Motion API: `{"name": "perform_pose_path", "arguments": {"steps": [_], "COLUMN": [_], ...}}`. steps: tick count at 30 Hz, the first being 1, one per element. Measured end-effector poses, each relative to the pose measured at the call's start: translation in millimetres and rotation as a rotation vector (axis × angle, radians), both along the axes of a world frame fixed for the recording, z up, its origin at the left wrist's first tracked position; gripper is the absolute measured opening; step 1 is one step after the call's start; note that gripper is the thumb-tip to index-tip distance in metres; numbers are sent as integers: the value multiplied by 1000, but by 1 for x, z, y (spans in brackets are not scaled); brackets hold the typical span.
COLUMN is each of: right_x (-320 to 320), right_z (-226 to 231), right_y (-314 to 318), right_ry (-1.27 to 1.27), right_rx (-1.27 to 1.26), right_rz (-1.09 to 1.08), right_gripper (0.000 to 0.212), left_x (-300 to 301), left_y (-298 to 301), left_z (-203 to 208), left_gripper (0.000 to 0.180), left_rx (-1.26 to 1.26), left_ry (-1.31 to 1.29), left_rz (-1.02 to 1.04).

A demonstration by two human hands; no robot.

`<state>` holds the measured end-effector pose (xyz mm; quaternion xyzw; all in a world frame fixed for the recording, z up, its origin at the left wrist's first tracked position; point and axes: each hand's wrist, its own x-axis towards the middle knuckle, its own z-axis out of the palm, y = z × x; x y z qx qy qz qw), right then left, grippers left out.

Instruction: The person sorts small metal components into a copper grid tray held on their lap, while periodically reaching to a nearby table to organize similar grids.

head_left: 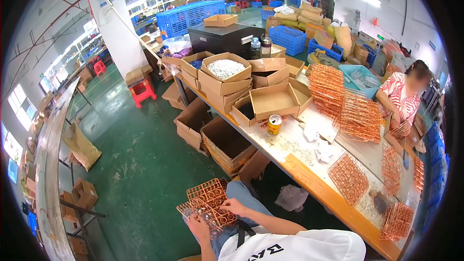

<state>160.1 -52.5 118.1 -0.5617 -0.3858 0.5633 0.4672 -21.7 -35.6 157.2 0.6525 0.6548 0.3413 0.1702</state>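
On my lap rest copper-coloured wire racks (207,194) with rows of round rings, overlapping one another. My left hand (198,227) is closed round the near left edge of one rack. Above the right part of the same racks, my right hand (234,207) has its fingers bent and pressed together at the wires. Whatever small thing it may pinch is too small to make out. To my right, a similar flat rack (348,179) lies on the workbench (295,164), and a small stack of racks (397,221) sits at its near end.
Cardboard boxes (275,101) and a yellow can (274,124) stand on the bench. Tall piles of copper racks (326,89) are farther along, beside a co-worker in a striped top (401,97). Open cartons (227,142) sit under the bench. A red stool (143,92) stands at the left.
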Motion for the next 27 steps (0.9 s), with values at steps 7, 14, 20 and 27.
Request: {"name": "perform_pose_path", "arguments": {"steps": [7,14,20,27], "right_x": [13,10,0,10], "right_z": [26,24,28,5], "right_y": [12,6,0,14], "right_ry": [205,333,47,125], "right_rx": [-159,-228,-278,-114], "right_rz": [64,226,158,-59], "right_gripper": [13,12,18,14], "left_x": [6,1,-5,7], "left_y": [22,23,21,38], "left_z": [-5,3,7,-14], "left_gripper": [13,16,17,20], "left_rx": [-62,-33,-48,67], "left_ry": [-63,54,43,-115], "left_rz": [-26,10,21,-114]}}
